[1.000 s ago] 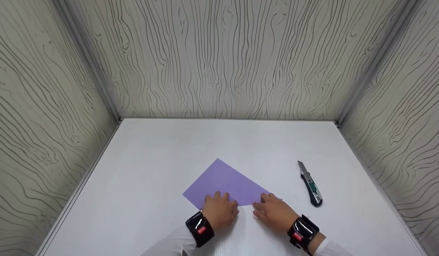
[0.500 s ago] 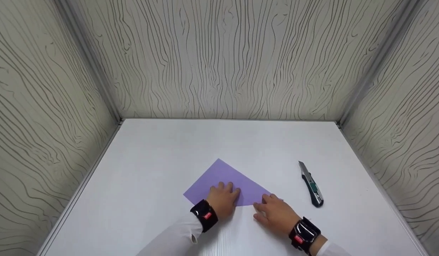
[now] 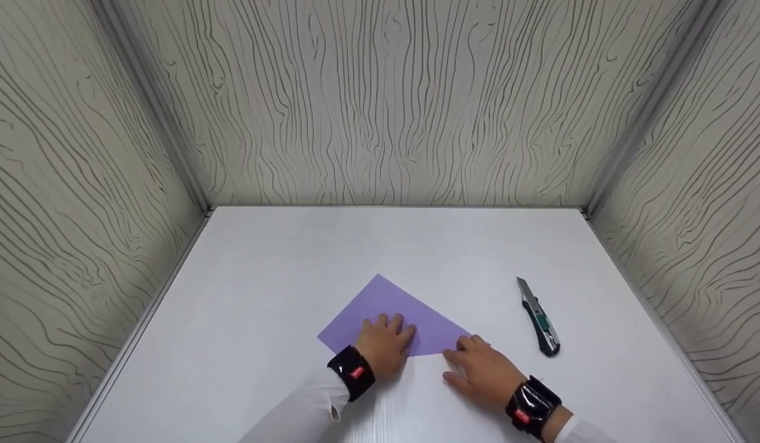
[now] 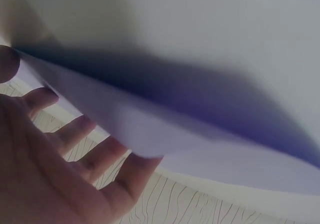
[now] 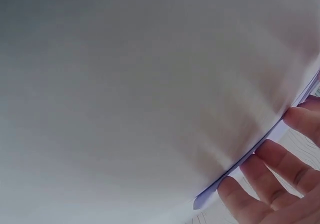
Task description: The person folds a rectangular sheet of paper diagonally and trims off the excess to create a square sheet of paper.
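Observation:
A folded sheet of purple paper lies on the white table in the head view, one corner pointing away from me. My left hand rests on its lower middle with fingers spread, hiding part of the near edge. At the paper's right-hand corner, my right hand touches the sheet with its fingertips and covers most of that corner. The left wrist view shows the fingertips against the paper, whose near edge stands slightly off the table. In the right wrist view, extended fingers meet the thin folded edge.
A utility knife with a dark and green handle lies right of the paper, its blade bared and pointing away from me. Wood-grain panels close off the back and both sides of the white table.
My left hand has moved forward and a little right, from the paper's near edge onto its surface, then stayed. The right hand has slid slightly right along the edge. The knife has not moved.

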### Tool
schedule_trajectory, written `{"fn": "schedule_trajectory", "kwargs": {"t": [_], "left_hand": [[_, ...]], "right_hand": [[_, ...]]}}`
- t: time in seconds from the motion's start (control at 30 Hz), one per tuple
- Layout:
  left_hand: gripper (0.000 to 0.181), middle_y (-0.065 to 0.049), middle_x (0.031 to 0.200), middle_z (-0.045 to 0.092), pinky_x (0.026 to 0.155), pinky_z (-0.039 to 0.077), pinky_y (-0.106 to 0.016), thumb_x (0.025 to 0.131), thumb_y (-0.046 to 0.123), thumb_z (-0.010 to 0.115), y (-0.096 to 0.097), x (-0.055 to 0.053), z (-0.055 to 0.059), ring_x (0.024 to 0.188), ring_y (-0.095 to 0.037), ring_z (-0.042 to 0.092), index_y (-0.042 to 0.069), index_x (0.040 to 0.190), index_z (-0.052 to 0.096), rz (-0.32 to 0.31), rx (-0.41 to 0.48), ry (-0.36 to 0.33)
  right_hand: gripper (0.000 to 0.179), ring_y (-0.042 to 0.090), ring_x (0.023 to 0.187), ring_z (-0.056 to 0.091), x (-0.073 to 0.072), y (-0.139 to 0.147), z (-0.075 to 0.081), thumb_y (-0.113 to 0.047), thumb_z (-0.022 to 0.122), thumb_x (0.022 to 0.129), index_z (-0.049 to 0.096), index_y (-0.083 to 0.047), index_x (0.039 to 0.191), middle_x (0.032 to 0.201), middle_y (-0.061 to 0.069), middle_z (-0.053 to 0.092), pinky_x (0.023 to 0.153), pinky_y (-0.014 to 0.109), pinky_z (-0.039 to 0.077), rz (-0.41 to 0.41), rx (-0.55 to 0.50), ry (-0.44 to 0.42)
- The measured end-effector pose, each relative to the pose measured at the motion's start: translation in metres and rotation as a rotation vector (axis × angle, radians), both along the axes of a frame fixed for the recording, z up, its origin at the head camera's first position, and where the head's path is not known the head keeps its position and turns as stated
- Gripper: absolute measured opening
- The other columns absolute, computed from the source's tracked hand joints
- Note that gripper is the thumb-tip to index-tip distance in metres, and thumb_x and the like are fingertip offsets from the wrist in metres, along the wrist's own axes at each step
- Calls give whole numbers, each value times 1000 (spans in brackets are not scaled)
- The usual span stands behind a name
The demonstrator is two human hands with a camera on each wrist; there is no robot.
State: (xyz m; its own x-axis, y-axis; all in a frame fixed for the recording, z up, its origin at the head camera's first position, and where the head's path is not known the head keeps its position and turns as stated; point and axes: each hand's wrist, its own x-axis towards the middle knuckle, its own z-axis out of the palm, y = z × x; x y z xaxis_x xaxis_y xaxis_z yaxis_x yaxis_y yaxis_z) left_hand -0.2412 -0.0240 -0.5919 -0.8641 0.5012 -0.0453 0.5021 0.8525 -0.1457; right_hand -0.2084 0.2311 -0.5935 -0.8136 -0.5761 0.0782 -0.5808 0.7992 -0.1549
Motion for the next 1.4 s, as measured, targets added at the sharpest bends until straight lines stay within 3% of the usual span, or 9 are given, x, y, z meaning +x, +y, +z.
{"fn": "schedule_trajectory", "kwargs": {"t": [0.2,0.4,0.67,0.9,1.07,1.3,1.4], "left_hand": [[51,-4,159,59,108,55,-55,111,46,50,-1,-1,0,141,-32,59,35,160,54,-12,26,10],[51,-5,161,58,109,54,-57,111,46,49,-3,-2,-2,142,-33,58,35,161,53,-13,32,-2],[51,-5,162,56,112,53,-58,112,47,47,-3,-3,-7,144,-33,57,35,162,50,-18,38,-13],[51,-6,162,56,112,53,-60,112,45,47,-3,-3,-4,143,-35,57,34,162,50,-17,47,-23],[52,-4,162,56,110,53,-58,112,47,47,-3,-4,-6,143,-32,57,36,162,50,-16,21,-10],[52,-3,162,57,109,54,-58,112,50,48,-4,-6,-15,143,-32,58,37,162,50,-22,24,14],[52,-4,160,58,108,54,-58,112,49,48,-5,-5,-12,141,-32,59,36,162,51,-28,34,19]], "right_hand": [[48,23,101,60,3,7,4,-49,70,103,78,-9,128,113,9,67,88,45,61,-40,14,17],[47,21,92,58,3,11,3,-50,68,104,79,-9,125,107,7,67,78,40,60,-26,57,77],[43,20,88,56,0,13,2,-47,68,105,81,-9,122,107,8,69,74,40,57,-22,-6,55],[45,20,90,55,0,12,1,-48,67,105,77,-8,122,108,7,66,76,39,57,-19,23,45],[39,19,85,55,2,14,3,-43,70,105,76,-5,109,102,5,66,71,38,56,-41,25,87],[36,17,78,50,3,15,1,-42,71,104,75,-7,93,88,0,60,66,36,50,-135,19,101],[35,18,77,51,2,13,2,-40,71,103,74,-8,89,86,1,61,65,37,51,-145,-2,106]]}}
